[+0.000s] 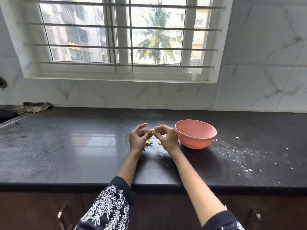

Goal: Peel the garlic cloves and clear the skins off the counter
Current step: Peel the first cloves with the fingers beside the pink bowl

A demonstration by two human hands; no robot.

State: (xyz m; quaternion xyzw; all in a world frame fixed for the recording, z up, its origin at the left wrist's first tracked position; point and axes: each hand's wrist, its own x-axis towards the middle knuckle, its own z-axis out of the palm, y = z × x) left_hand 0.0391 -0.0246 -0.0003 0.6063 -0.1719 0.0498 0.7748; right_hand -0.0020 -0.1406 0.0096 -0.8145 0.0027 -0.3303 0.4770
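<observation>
Both hands hover above the black counter (74,146) just left of a pink bowl (196,133). My left hand (137,138) and my right hand (166,136) meet at their fingertips and together pinch a small pale garlic clove (151,130). Below the left hand lies a little pile of garlic cloves (149,142) on the counter. Scraps of garlic skin (160,154) lie near the wrists. What is inside the bowl cannot be seen from here.
White flecks of skin (249,170) are scattered over the counter right of the bowl. A striped cloth (33,107) sits at the back left by the tiled wall. A barred window runs above the counter. Cabinet handles (62,213) show below the front edge.
</observation>
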